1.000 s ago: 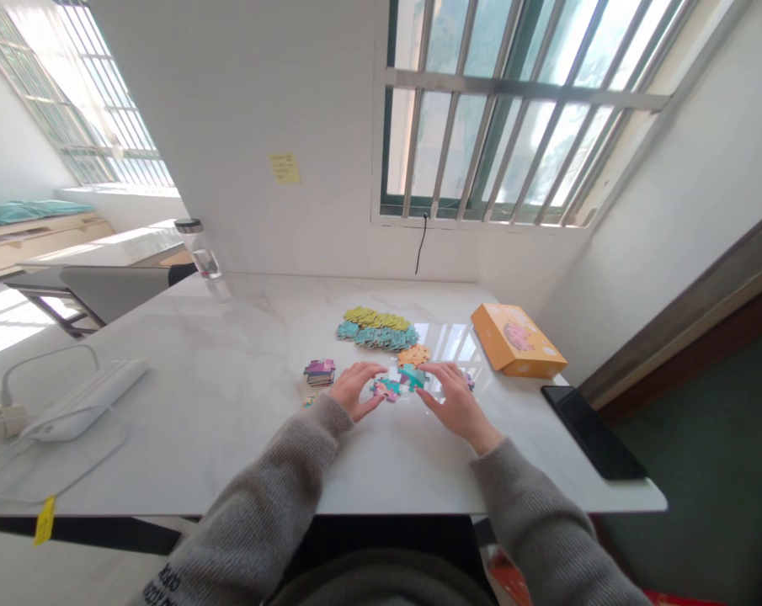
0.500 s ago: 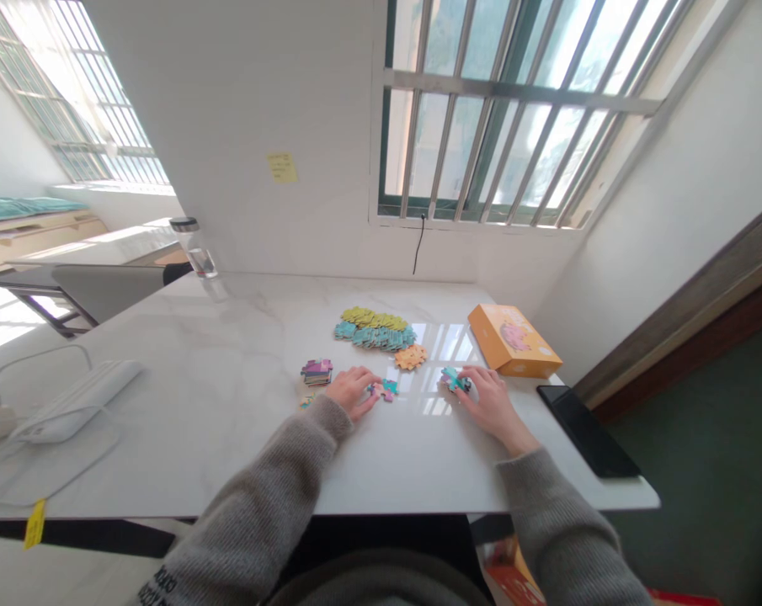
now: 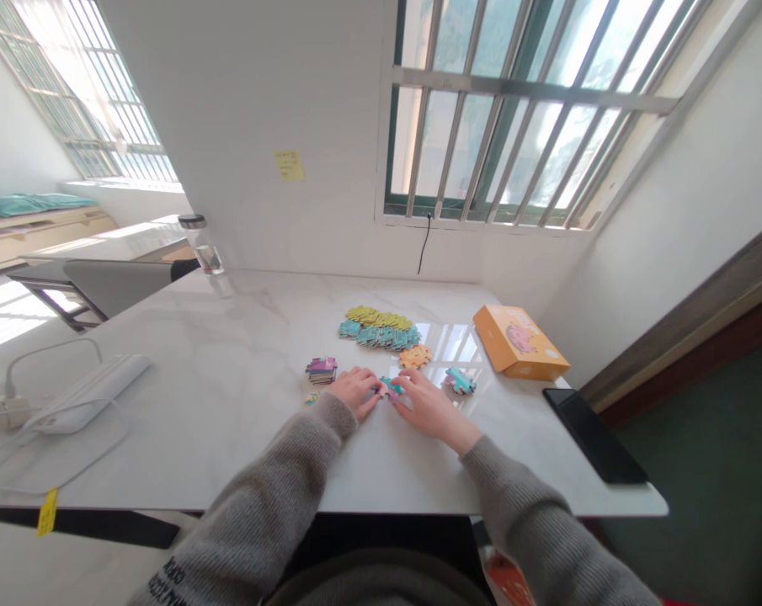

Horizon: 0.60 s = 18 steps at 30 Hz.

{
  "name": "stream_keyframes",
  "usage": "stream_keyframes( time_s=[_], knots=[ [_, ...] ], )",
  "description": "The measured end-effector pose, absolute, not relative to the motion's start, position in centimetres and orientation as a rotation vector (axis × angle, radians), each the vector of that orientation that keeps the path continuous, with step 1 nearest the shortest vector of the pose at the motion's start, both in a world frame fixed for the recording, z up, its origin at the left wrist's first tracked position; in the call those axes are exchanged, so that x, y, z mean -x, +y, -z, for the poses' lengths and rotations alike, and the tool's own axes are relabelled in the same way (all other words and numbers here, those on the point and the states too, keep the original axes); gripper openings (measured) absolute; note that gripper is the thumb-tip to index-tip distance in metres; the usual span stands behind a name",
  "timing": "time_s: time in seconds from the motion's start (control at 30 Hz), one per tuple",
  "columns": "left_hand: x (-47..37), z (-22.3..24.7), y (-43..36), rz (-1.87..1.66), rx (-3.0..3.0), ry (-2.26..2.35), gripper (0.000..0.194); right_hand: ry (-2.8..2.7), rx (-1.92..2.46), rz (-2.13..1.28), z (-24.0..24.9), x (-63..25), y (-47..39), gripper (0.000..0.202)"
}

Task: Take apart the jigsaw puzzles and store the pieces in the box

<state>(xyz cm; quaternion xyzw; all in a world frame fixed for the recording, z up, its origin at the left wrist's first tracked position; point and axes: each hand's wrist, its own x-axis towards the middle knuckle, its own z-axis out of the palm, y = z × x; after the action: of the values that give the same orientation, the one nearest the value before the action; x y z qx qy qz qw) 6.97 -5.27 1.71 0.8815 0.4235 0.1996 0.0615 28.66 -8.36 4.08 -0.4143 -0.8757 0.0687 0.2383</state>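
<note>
Pink and teal jigsaw puzzle pieces [image 3: 389, 387] lie on the white table between my two hands. My left hand [image 3: 356, 392] is curled at their left side, fingertips on the edge. From the right, my right hand [image 3: 428, 407] pinches at the teal part, its fingers covering some of it. Just left of my left hand stands a stack of purple puzzle pieces [image 3: 321, 370], with a small green-yellow piece [image 3: 312, 398] in front. A pile of teal and lilac pieces [image 3: 460, 381] lies to the right, apart from my right hand.
Behind my hands lie rows of yellow-green pieces [image 3: 379, 318], blue pieces [image 3: 384, 337] and orange pieces [image 3: 414, 357]. An orange box [image 3: 520, 341] and a black phone [image 3: 594, 435] are at the right. A power strip [image 3: 99, 393] with cables lies left; a bottle [image 3: 202, 246] stands at the back.
My right hand has left the teal and lilac pile and moved left to the pieces by my left hand. My left hand stays by those pieces. The view has shifted slightly.
</note>
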Motion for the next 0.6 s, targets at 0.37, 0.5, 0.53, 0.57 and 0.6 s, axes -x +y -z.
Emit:
stream_keyframes(
  time_s=[0.37,0.5,0.53,0.57,0.6],
  knots=[
    [-7.0,-1.7,-5.2,-0.877,-2.65,1.153,0.038,-2.288,1.045,-0.154,-3.6,-28.8,-7.7,0.023],
    [-7.0,-2.2,-5.3,-1.007,-2.623,1.013,0.035,-2.229,0.942,-0.174,-4.3,-29.0,-8.2,0.026],
    [-7.0,-2.3,-5.4,-1.039,-2.618,0.983,0.035,-2.221,0.924,-0.186,-4.3,-29.0,-8.2,0.028],
    [-7.0,-2.5,-5.4,-1.069,-2.616,0.96,0.034,-2.211,0.906,-0.207,-4.4,-29.0,-8.2,0.029],
    [-7.1,-2.6,-5.5,-1.095,-2.616,0.946,0.033,-2.198,0.888,-0.236,-4.4,-29.0,-8.2,0.031]
  ],
)
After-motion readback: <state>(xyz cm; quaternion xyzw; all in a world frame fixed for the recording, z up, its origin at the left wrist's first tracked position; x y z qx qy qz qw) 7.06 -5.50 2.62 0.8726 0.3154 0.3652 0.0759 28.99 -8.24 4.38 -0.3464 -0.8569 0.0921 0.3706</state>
